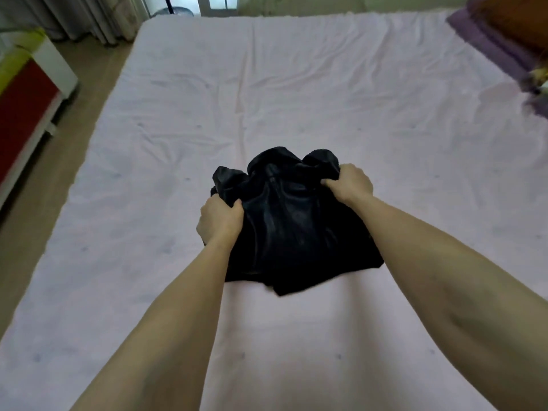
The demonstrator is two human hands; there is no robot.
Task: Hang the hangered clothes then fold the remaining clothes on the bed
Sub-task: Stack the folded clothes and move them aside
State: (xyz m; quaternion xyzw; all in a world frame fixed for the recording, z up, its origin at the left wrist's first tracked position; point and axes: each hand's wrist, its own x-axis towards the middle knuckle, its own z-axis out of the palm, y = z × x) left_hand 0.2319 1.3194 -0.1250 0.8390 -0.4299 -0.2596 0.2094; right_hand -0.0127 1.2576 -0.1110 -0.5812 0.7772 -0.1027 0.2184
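Crumpled black shiny garment lies mid-bed on wrinkled pale pink bed sheet. Left hand grip closed, fingers bunching garment's left edge. Right hand grip closed, clutching fabric at upper right. Both bare forearms stretched forward. Purple pillow at bed's far right corner. Red-and-white cabinet on floor, left.

Black garment in both hands' grip
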